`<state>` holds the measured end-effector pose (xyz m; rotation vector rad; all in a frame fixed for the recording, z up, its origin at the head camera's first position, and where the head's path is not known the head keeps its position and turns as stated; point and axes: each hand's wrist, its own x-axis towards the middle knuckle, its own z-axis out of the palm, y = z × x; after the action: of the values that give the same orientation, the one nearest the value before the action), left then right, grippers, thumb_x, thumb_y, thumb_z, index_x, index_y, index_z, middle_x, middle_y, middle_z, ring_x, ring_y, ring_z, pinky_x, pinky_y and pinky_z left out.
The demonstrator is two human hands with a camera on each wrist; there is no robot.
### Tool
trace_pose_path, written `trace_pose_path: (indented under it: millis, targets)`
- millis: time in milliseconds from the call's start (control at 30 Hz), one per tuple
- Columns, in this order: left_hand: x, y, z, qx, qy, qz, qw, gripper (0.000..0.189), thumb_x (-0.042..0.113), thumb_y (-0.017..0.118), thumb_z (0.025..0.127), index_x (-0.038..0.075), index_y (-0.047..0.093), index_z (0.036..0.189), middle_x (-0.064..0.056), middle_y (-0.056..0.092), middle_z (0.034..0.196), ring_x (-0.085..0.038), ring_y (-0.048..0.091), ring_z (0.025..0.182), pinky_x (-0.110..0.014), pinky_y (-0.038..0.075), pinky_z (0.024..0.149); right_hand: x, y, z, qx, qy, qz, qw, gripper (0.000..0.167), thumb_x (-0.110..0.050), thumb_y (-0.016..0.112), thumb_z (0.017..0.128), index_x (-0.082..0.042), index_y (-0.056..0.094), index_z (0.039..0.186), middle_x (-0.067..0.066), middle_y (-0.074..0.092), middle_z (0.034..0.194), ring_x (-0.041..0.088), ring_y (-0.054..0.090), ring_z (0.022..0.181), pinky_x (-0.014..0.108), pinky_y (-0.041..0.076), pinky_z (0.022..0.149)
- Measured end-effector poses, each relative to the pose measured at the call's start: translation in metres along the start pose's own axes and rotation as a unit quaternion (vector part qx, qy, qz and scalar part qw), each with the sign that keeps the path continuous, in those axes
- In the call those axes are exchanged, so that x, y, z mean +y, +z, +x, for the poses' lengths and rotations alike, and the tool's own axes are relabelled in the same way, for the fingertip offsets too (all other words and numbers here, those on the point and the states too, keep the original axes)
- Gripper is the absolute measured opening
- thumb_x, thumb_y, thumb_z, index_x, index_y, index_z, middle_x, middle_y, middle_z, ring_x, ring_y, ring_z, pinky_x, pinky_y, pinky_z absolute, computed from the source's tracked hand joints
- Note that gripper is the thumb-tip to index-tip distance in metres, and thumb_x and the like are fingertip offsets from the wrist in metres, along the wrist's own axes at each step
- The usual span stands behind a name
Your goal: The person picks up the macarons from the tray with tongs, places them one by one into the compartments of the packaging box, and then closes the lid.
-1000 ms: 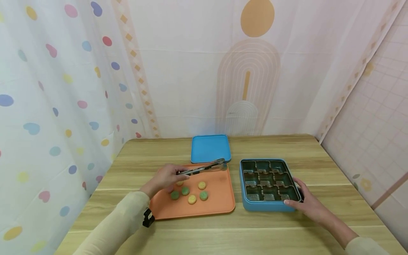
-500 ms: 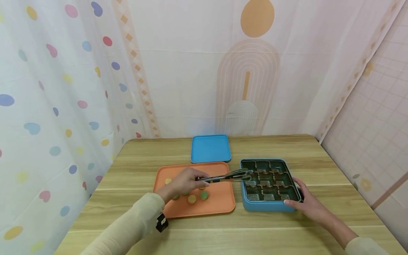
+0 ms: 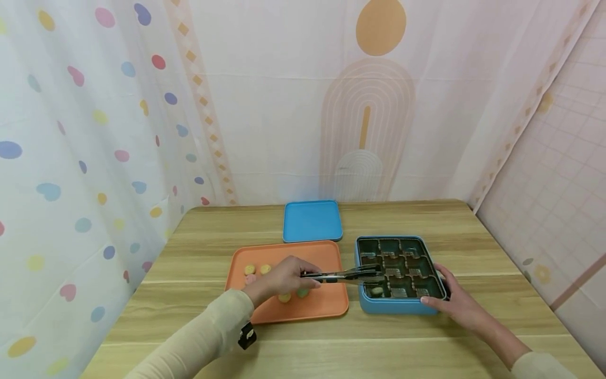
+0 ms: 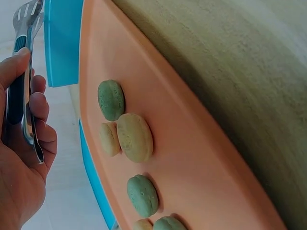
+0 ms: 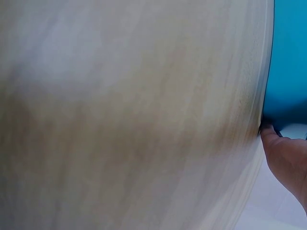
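Note:
My left hand grips a pair of metal tongs with black handles. In the left wrist view, fingers and thumb wrap the tongs. The tong ends reach over the left side of a blue box with a dark divided insert. A pale macaron lies in the insert's front left compartment, just below the tong ends. My right hand holds the box's right side, thumb at the front right corner; its other fingers are partly hidden. Beneath my left hand, an orange tray carries several macarons, including a green one.
A flat blue lid lies behind the tray. The wooden table meets a patterned curtain at the back. A black strap piece hangs under the left wrist, near the tray's front edge.
The left hand and tongs have moved right, from over the tray to the box, then slightly toward me. A macaron now shows in the front left compartment. The right hand stays put.

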<state>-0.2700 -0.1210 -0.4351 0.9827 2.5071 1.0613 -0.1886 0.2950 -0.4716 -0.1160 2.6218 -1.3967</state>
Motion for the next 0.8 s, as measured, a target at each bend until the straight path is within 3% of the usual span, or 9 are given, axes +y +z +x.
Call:
trace_pose_path:
  millis: [200,333,600,700,800]
  targets:
    - [-0.001,-0.005,-0.001,0.000,0.000,0.004,1.0000,0.012,0.024,0.072,0.094,0.023,0.077,0.105,0.012,0.069,0.082,-0.007,0.043,0.056,-0.025,0.037,0.055,0.002,0.001,0.001,-0.001,-0.002,0.002,1.0000,0.099,-0.026,0.071,0.093,-0.004,0.000,0.157,0.043,0.016,0.149,0.060,0.026,0.133,0.067,0.033,0.099]
    - [-0.002,-0.013,-0.006,-0.001,-0.018,-0.005,0.9998,0.013,0.028,0.070,0.095,0.027,0.075,0.107,0.009,0.071,0.088,-0.009,0.045,0.055,-0.027,0.040,0.055,0.002,0.000,0.001,-0.001,-0.001,0.005,1.0000,0.099,-0.027,0.071,0.093,-0.005,-0.001,0.158,0.042,0.015,0.150,0.060,0.026,0.133,0.067,0.033,0.099]
    - [-0.011,-0.034,-0.023,0.012,-0.028,0.007,0.9995,0.021,0.033,0.067,0.097,0.026,0.072,0.115,0.000,0.072,0.094,-0.013,0.046,0.053,-0.028,0.040,0.057,-0.001,0.000,0.000,-0.002,0.003,-0.004,1.0000,0.099,-0.030,0.071,0.093,-0.006,0.000,0.158,0.042,0.013,0.151,0.060,0.025,0.133,0.067,0.033,0.099]
    - [-0.016,-0.043,-0.031,0.020,-0.024,0.014,0.9994,0.022,0.033,0.066,0.097,0.023,0.073,0.115,-0.003,0.071,0.090,-0.010,0.035,0.049,-0.028,0.036,0.054,-0.001,0.000,0.000,-0.003,0.000,-0.008,1.0000,0.099,-0.030,0.071,0.094,-0.004,-0.001,0.158,0.042,0.011,0.151,0.061,0.023,0.134,0.068,0.032,0.099]
    - [-0.023,-0.051,-0.043,0.033,-0.022,0.016,0.9991,0.021,0.032,0.067,0.097,0.022,0.073,0.114,-0.008,0.068,0.081,-0.007,0.035,0.048,-0.027,0.035,0.053,-0.001,0.000,0.000,-0.004,0.003,-0.007,1.0000,0.100,-0.030,0.071,0.094,-0.003,-0.001,0.157,0.042,0.010,0.151,0.060,0.022,0.134,0.069,0.031,0.099]
